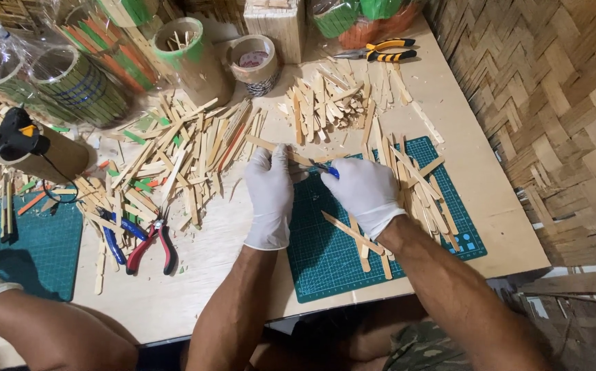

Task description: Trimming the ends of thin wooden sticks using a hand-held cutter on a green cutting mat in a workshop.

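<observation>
left hand pinches wood stick over top-left edge of green mat. stick lies sideways, pointing right. right hand, just beside, closed on blue cutter at stick's right end.

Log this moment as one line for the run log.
left hand: holds stick | right hand: blue cutter at stick | under: green mat | nearby: stick pile, pliers

Open passage: bare table edge near the body, beside the green mat. Obstructions: stick heap, pliers, tubes behind.
</observation>
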